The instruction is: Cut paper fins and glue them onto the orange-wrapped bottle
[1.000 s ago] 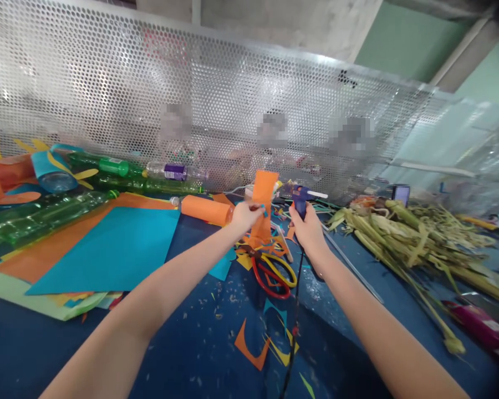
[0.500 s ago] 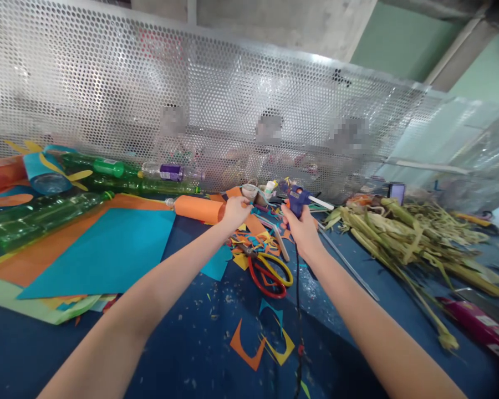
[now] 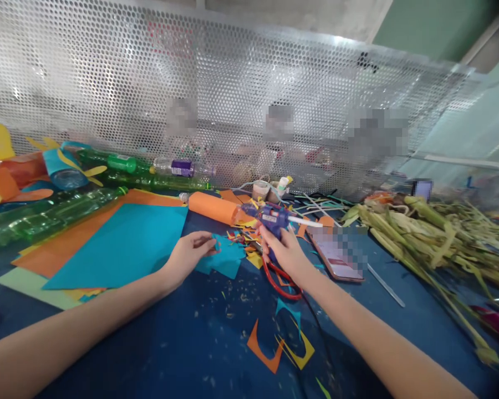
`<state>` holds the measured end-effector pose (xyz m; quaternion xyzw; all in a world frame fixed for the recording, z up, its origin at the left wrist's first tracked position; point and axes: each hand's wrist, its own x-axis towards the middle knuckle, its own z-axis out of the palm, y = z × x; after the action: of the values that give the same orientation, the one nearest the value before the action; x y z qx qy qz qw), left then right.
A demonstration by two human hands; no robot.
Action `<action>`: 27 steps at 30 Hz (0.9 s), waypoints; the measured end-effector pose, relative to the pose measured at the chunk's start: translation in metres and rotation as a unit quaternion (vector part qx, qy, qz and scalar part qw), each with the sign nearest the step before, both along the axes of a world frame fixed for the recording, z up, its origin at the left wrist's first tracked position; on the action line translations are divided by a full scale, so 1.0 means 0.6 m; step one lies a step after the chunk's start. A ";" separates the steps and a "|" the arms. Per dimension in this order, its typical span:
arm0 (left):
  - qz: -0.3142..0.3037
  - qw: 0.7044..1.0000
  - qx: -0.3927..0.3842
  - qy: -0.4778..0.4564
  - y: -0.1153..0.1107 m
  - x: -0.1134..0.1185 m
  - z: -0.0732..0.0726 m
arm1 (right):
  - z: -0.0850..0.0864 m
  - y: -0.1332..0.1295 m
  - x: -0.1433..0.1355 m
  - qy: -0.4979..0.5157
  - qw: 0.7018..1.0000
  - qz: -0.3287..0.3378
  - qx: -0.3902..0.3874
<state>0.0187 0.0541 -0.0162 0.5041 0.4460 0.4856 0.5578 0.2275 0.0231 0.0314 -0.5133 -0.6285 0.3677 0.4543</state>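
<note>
My right hand (image 3: 283, 249) is wrapped around the handle of a blue glue gun (image 3: 274, 216). A white glue stick pokes out of its back, and its nozzle points left, close to the base of a plastic bottle (image 3: 213, 208) wrapped in orange paper and lying on its side. My left hand (image 3: 189, 256) is closed, its fingertips pinching the edge of a small blue paper piece (image 3: 229, 256). Red-handled scissors (image 3: 280, 288) lie partly hidden behind my right hand, among paper scraps.
Blue and orange paper sheets (image 3: 125, 244) lie at left, with green bottles (image 3: 66, 216) behind. A phone (image 3: 336, 255) lies right of my right hand. Dried husks and stalks (image 3: 424, 238) cover the right side. Beyond a perforated screen (image 3: 233, 83) are people.
My left hand has come down and left, off the orange-wrapped bottle to the blue paper. The glue gun has moved left and down toward the bottle. The phone now shows.
</note>
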 end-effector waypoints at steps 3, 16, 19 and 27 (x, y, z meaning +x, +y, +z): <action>0.048 0.999 0.019 0.001 0.004 -0.015 -0.006 | -0.013 -0.026 -0.034 0.010 0.997 0.071 -0.030; 0.038 0.997 0.045 0.049 0.008 -0.014 -0.015 | -0.083 -0.036 -0.040 -0.103 0.992 0.062 -0.047; 0.040 0.997 0.041 0.052 0.008 -0.013 -0.016 | -0.083 -0.036 -0.040 -0.106 0.992 0.056 -0.045; 0.033 0.998 0.034 0.050 0.005 -0.013 -0.014 | -0.070 -0.038 -0.043 -0.130 0.989 0.060 -0.047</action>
<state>0.0111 0.0574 -0.0245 0.5318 0.4730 0.4925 0.5009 0.2020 0.0003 -0.0107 -0.5392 -0.6937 0.3534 0.3213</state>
